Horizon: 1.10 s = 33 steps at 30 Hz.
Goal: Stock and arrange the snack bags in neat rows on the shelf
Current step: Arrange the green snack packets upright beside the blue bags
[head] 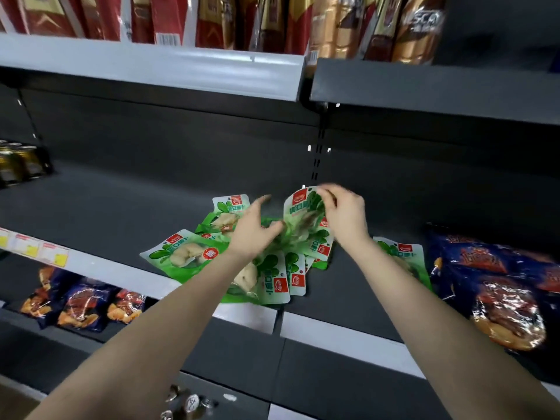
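Several green snack bags lie in a loose pile (281,268) on the dark middle shelf (121,213). One flat bag (181,256) rests at the pile's left, another (400,253) lies partly under my right forearm. My right hand (345,216) pinches the top of an upright green bag (303,204) at the back of the pile. My left hand (257,231) hovers blurred over the pile's middle with fingers spread, touching the bags below the upright one; whether it holds one is unclear.
Dark blue snack bags (497,286) are stacked at the shelf's right. More blue bags (81,304) sit on the lower shelf at left. Cans (18,165) stand far left. Red and gold packages (212,19) fill the shelf above. Price tags (39,250) line the shelf edge.
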Motion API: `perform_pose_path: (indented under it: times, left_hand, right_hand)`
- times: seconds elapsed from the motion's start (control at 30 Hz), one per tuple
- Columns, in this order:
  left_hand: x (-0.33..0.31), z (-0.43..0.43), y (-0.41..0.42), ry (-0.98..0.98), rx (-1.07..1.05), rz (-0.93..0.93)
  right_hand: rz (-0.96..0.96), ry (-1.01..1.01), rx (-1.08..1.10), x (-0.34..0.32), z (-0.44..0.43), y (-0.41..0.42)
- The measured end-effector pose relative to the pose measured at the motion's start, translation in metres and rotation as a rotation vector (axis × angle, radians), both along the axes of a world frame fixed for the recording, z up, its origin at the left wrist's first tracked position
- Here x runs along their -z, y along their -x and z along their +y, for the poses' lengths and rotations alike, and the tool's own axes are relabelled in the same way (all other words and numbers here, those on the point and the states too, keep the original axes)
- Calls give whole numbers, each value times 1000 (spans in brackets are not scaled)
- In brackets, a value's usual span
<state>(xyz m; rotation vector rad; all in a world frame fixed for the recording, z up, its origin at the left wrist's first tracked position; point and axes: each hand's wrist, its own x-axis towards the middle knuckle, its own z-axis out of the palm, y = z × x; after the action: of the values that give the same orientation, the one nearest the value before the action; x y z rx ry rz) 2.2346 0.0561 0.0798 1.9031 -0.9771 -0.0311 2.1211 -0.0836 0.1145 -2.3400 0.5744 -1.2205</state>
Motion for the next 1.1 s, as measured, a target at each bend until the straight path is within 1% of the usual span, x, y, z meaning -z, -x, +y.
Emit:
perform_pose_path:
  times: [0.03,0.07,0.17,0.2,0.23,0.3,0.37,0.4,0.47,0.53,0.6,0.63,0.67,0.73,0.77,0.8,0.87,0.93,0.97,1.03,1.1]
  left_hand:
    - [-6,-4,6,12,41,46]
    - [-10,-6,13,41,102,143]
    - [-13,-17,34,232,318,633]
    - [-10,-21,39,246,351,718]
    - [-7,-25,44,226,362,723]
    - [4,-33,51,146,329,593]
    - [14,-40,58,113,329,550]
    - [17,-42,62,130,330,574]
    - [13,-43,69,195,252,608]
    - [9,-48,73,284,170,553]
    - [3,-53,80,296,179,490]
    - [-1,-55,85,260,222,506]
    - [-2,-57,91,218,302,558]
    - [3,-65,98,168,499,684]
    - [6,-67,102,154,557,706]
    - [10,-69,104,142,571,692]
    - [11,-73,108,169,466,614]
    - [12,-77,106,247,324,513]
    - [11,-80,105,261,269,506]
    - [12,-86,99,216,247,571]
    - [15,-91,96,142,332,633]
  right_hand:
    - [-30,-24,17,-5,0,4]
    - [-48,-39,34,-9,0,8]
    - [-24,-57,103,-9,-3,19]
    - [2,-64,132,-8,-3,23]
    - [28,-74,165,-5,-5,27]
    - [71,-84,221,2,-9,35]
    - [75,-84,243,9,-12,44]
    - [55,-75,244,13,-13,48]
    - [-5,-42,254,21,-15,57]
    - [-5,-51,230,27,-11,64]
    - [133,-139,149,34,-4,66]
    - [208,-220,106,38,-1,65]
    - [233,-302,76,41,2,65]
    - [150,-376,103,44,4,66]
    - [112,-374,148,45,2,68]
    - [83,-387,185,46,1,72]
    - [-12,-508,183,47,-5,82]
    - [-106,-643,132,50,-13,91]
    - [-120,-668,112,50,-16,97]
    - [-103,-706,48,47,-21,109]
    - [-93,-752,-44,46,-21,121]
